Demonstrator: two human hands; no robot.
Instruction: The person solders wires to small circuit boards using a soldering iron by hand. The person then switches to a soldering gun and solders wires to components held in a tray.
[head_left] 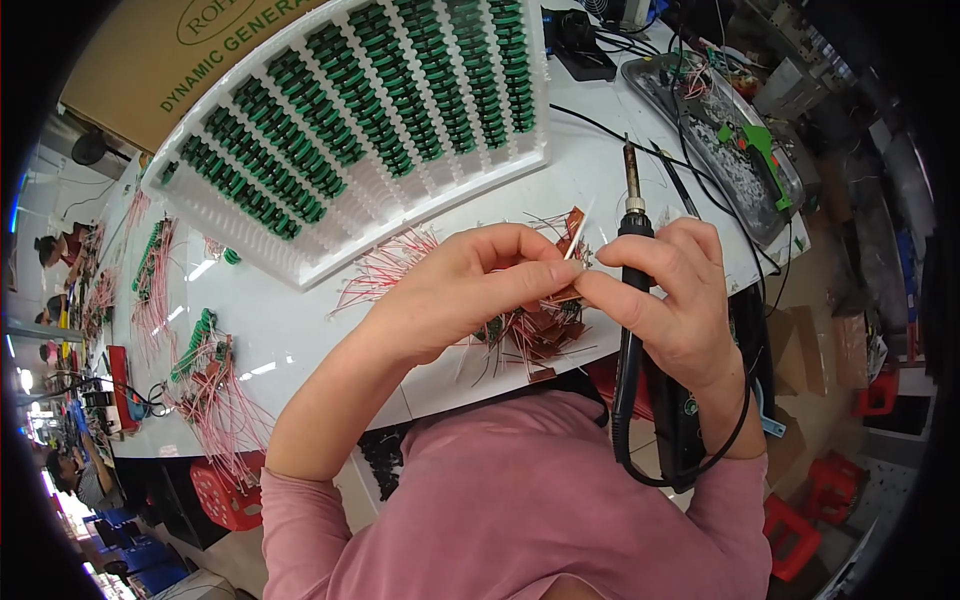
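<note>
Left hand (465, 285) pinches thin white piece (580, 228), too small to identify, above wired circuit boards (547, 332) piled on bench (440, 387). Right hand (685, 300) grips soldering iron (628, 370) tip-up, likely freeing thumb, forefinger beside left pinch.

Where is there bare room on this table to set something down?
The table has one bare patch between the green coils at left and the left forearm, and a smaller one between the white tray and the soldering iron. It's crowded by the left hand, with brown boards and wires, and in the scrap-filled metal tray.
</note>
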